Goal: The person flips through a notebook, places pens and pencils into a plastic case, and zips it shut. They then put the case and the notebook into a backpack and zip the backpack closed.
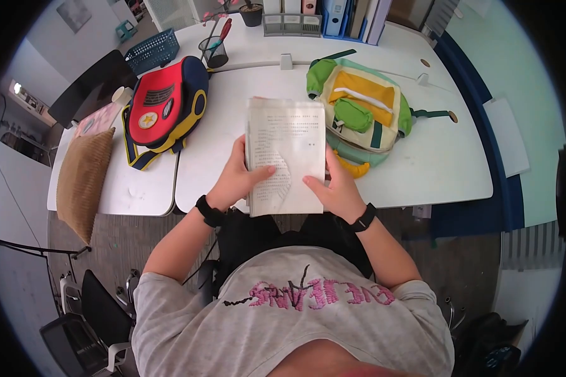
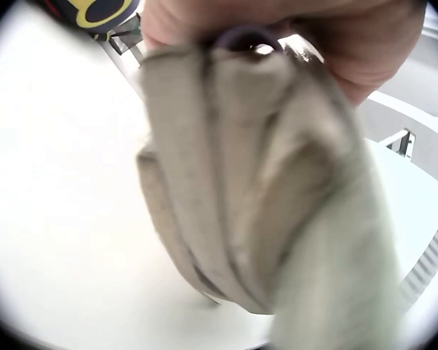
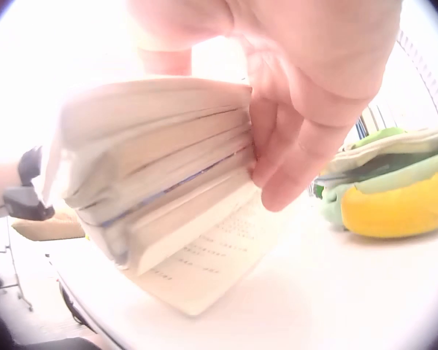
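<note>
A thick stack of books or booklets (image 1: 295, 132) with a printed page on top is held above the desk by both hands. The left hand (image 1: 242, 176) grips its left side, thumb over the top page; the right hand (image 1: 339, 188) grips the right side, thumb also on top. In the left wrist view the left hand (image 2: 292, 29) is above the blurred page edges (image 2: 226, 168). The right wrist view shows several layers of the stack (image 3: 160, 146), a printed page hanging lower, and the right hand's fingers (image 3: 277, 153) along one side.
A red and navy backpack (image 1: 160, 107) lies left on the white desk (image 1: 220, 132); a green, cream and yellow backpack (image 1: 365, 113) lies right. Around them are a brown cushion (image 1: 85, 182), a pen holder (image 1: 215, 55), a blue basket (image 1: 152, 50) and upright binders (image 1: 355, 19).
</note>
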{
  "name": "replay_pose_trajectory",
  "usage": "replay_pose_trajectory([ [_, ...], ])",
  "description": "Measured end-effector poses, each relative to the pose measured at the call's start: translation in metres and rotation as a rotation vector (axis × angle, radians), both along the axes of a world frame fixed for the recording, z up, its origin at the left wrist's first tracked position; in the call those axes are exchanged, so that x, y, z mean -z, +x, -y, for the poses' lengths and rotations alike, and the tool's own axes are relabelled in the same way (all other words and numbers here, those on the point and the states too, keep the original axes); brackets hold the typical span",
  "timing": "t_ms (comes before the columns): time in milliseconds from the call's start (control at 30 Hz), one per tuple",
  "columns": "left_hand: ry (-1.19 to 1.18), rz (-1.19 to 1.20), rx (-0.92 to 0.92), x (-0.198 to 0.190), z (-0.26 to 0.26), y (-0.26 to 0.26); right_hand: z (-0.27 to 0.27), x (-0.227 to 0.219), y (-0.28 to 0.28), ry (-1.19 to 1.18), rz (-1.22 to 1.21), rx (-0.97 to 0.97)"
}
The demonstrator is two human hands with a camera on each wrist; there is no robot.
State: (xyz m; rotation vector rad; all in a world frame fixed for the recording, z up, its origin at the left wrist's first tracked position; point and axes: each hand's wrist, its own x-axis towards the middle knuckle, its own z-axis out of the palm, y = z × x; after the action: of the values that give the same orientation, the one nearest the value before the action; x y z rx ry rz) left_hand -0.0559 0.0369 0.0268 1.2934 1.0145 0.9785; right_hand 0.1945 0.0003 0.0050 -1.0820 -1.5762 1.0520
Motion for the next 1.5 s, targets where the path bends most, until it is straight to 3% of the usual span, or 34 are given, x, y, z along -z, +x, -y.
replay_pose_trajectory([
  [167,0.094,0.041,0.113,-0.017,-0.005,-0.014,-0.014,-0.019,0.007,0.163,0.027,0.1],
  [233,0.176,-0.119,0.143,-0.006,-0.006,-0.018,-0.022,-0.008,0.014,0.094,0.08,0.079],
  [367,0.088,-0.056,0.128,0.005,-0.008,-0.021,-0.024,-0.007,0.016,-0.043,-0.002,0.071],
  [467,0.007,-0.063,0.143,0.011,-0.008,-0.03,-0.029,-0.008,0.015,0.069,0.141,0.1],
  [567,0.097,-0.173,0.167,0.013,-0.008,-0.032,-0.051,0.003,0.013,0.245,0.288,0.042],
  [633,0.149,-0.157,0.152,0.014,-0.008,-0.03,-0.058,0.0,0.002,-0.021,0.014,-0.177],
  [667,0.157,-0.162,0.152,0.013,-0.009,-0.03,-0.058,-0.005,-0.003,-0.013,0.01,-0.177],
  [733,0.062,-0.001,0.072,0.013,-0.011,-0.029,-0.054,-0.022,-0.009,0.095,0.198,-0.075],
  [867,-0.076,0.06,0.082,0.005,-0.006,-0.032,-0.04,-0.039,-0.01,0.022,0.156,-0.101],
  [1067,0.097,-0.078,0.194,0.017,-0.011,-0.027,-0.034,0.005,0.01,-0.011,0.075,-0.048],
  [1133,0.085,-0.182,0.259,0.021,-0.016,-0.029,-0.035,0.021,0.018,-0.095,0.303,-0.119],
  [1267,0.123,-0.165,0.24,0.017,-0.019,-0.025,-0.039,0.025,0.019,-0.187,0.31,-0.168],
  [1333,0.059,-0.25,0.319,0.005,-0.022,-0.027,-0.037,0.015,0.02,-0.147,0.404,-0.219],
  [1467,0.03,-0.109,0.303,-0.006,-0.019,-0.017,-0.031,-0.002,0.017,-0.102,0.244,-0.259],
  [1500,-0.105,-0.004,0.243,-0.009,-0.019,-0.013,-0.03,-0.004,0.015,-0.146,0.088,-0.279],
])
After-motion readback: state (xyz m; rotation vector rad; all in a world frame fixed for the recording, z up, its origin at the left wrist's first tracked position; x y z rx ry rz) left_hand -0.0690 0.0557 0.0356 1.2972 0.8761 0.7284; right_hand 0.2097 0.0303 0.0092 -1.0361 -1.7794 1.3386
